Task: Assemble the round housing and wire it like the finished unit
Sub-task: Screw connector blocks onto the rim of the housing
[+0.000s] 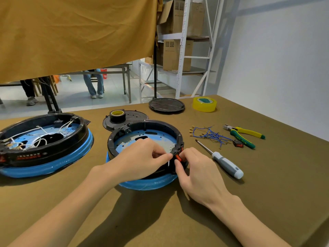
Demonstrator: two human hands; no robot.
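Fingers of both hands pinch the housing's red switch.

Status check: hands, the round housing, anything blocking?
Both hands, left and right, pinch the red switch at the housing rim. No wires in it yet. Nothing in the way.

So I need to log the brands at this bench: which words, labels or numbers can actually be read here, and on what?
"UNG-PIN", partly legible, the start cut off: on the green handle of the pliers.
Red lettering on the finished unit: too blurred to read.
Printing on the cardboard boxes on the shelf: too small to read.
Label inside the clear tape roll: no legible text.
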